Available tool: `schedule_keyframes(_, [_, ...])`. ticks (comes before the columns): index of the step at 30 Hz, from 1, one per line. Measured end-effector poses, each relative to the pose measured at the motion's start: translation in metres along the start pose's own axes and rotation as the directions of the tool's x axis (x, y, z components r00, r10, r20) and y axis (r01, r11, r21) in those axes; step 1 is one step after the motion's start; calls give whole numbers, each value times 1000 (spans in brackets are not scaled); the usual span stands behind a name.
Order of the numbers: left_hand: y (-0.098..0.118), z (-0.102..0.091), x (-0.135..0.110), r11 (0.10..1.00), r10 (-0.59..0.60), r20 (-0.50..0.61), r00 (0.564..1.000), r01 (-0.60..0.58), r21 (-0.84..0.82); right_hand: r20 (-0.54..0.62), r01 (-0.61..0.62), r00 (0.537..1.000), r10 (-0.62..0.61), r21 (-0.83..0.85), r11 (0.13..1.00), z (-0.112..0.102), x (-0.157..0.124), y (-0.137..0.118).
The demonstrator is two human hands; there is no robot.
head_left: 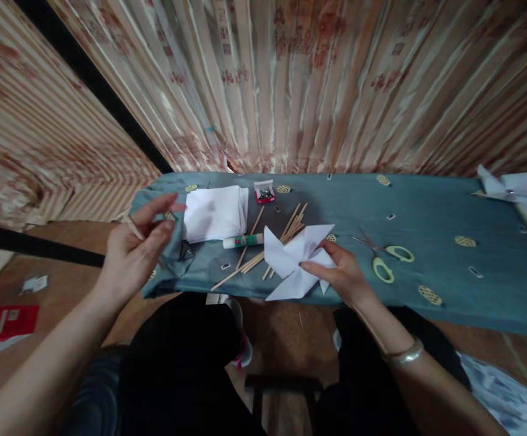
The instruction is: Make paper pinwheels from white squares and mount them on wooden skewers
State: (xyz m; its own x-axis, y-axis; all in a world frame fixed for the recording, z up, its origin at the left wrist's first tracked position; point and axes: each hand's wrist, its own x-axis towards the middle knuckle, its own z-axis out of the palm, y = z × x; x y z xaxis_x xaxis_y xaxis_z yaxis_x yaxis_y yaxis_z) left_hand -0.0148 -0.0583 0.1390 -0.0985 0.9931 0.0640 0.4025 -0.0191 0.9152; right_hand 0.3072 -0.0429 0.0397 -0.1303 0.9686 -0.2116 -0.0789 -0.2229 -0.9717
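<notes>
My right hand [338, 269] pinches a folded white paper pinwheel [290, 260] at its centre, thumb on top, above the front of the table. My left hand [131, 248] is raised at the table's left end, its fingers curled round a thin wooden stick [135, 227]; part of that stick is hidden by the hand. Beside the left hand lies a stack of white paper [213, 213]. Several loose wooden sticks [254, 261] are spread under and beside the pinwheel. A glue stick [242, 241] lies across some of them.
Behind the glue stick stands a small open red box [264, 192] with small metal pieces. Scissors with green handles [388, 257] lie right of my right hand. Another pinwheel on a stick [512, 192] rests at the far right of the cloth-covered table [426, 224]. A pleated curtain [313, 91] hangs behind.
</notes>
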Motion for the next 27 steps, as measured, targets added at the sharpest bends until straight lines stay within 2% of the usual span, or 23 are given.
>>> schedule_keyframes(1, [3, 13, -15, 984, -68, 18, 997, 71, -162, -13, -16, 1000, 16, 18, 1000, -6, -5, -2])
schedule_keyframes(2, [3, 29, -30, 942, -154, 156, 976, 192, -275, -18, -41, 999, 41, 41, 998, -12, -11, -5])
schedule_keyframes(4, [-4, 68, -57, 805, -254, 455, 853, 448, -389, -40, -72, 996, 75, 75, 995, -26, -20, -10])
schedule_keyframes(5, [-9, 88, -67, 735, -291, 530, 797, 541, -410, -50, -71, 996, 75, 77, 994, -34, -24, -13])
schedule_keyframes(7, [-21, 126, -76, 612, -302, 602, 739, 634, -472, -94, -34, 995, 41, 80, 996, -47, -29, -17])
schedule_keyframes(10, [-32, 169, -63, 464, -327, 624, 710, 696, -548, -168, 5, 986, 7, 74, 997, -61, -34, -22])
schedule_keyframes(13, [-34, 193, -37, 379, -357, 583, 730, 684, -624, -208, 13, 978, 3, 76, 997, -66, -36, -24])
schedule_keyframes(16, [-33, 203, -19, 368, -372, 533, 760, 648, -667, -214, 27, 977, -13, 66, 997, -68, -36, -24])
schedule_keyframes(22, [-38, 196, -1, 482, -366, 388, 846, 529, -698, -218, 44, 975, -39, 16, 999, -73, -37, -22])
schedule_keyframes(27, [-47, 187, 6, 550, -374, 321, 870, 487, -679, -202, 54, 978, -51, 12, 998, -73, -37, -22])
